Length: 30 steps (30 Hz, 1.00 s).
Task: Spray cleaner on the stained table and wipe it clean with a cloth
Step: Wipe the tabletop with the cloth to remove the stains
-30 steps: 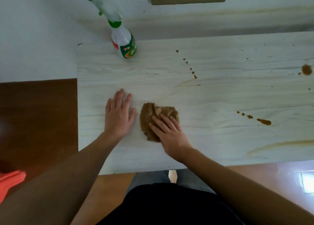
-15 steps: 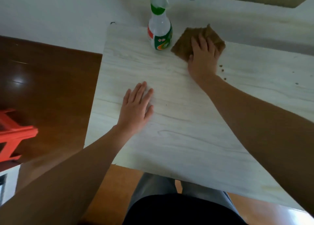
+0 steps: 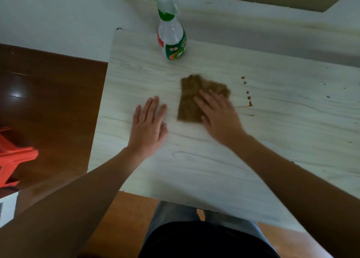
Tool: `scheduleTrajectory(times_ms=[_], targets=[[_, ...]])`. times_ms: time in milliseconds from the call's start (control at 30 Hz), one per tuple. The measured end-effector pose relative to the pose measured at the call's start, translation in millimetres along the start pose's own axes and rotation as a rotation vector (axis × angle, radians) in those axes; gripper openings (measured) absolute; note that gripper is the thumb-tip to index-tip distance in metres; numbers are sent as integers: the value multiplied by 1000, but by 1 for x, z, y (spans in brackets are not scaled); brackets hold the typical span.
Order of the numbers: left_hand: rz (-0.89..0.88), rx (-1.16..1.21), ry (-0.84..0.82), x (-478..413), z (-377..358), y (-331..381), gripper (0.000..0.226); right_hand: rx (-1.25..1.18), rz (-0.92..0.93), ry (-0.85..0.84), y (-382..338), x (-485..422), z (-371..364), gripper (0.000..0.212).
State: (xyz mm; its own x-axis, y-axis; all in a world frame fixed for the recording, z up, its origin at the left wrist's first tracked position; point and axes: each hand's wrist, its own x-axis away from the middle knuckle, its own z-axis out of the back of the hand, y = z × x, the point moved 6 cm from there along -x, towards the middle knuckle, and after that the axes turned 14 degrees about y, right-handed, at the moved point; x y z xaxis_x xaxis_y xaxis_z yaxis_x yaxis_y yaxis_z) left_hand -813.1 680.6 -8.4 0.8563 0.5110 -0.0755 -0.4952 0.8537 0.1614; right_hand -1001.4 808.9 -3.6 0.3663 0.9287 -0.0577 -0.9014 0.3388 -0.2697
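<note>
The wiping step is in hand on the bench [image 3: 214, 170]. The left hand [image 3: 148, 125] is laid flat and open in front of the bottle [image 3: 172, 41]. The right hand [image 3: 218, 117] is pressed, fingers straight, on the cloth [image 3: 191, 100], also in front of the bottle. Next, the cloth is judged to be needed on the brown drops [image 3: 248, 98] to the right of the bottle. Half a second earlier the cloth was pressed just beside the bottle; it has since been drawn back from it.

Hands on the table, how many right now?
2. The left hand lies flat on the table, left of the cloth; the right hand presses on the cloth.
</note>
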Motion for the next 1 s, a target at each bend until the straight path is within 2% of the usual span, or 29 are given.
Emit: scheduleTrajectory(times_ms=[133, 267, 467, 533, 667, 1000], targets=[[28, 5, -1, -1, 0, 3, 58, 32, -264, 70, 64, -57, 18, 59], [60, 10, -1, -1, 2, 6, 57, 15, -359, 92, 54, -92, 16, 58], [31, -22, -37, -2, 13, -1, 60, -25, -162, 52, 3, -108, 1, 56], [84, -37, -8, 1, 19, -9, 64, -41, -140, 48, -3, -113, -1, 57], [244, -26, 16, 12, 22, -33, 65, -64, -109, 45, -8, -122, -4, 56], [253, 15, 11, 19, 20, -37, 63, -68, -164, 47, -74, -123, -20, 59]])
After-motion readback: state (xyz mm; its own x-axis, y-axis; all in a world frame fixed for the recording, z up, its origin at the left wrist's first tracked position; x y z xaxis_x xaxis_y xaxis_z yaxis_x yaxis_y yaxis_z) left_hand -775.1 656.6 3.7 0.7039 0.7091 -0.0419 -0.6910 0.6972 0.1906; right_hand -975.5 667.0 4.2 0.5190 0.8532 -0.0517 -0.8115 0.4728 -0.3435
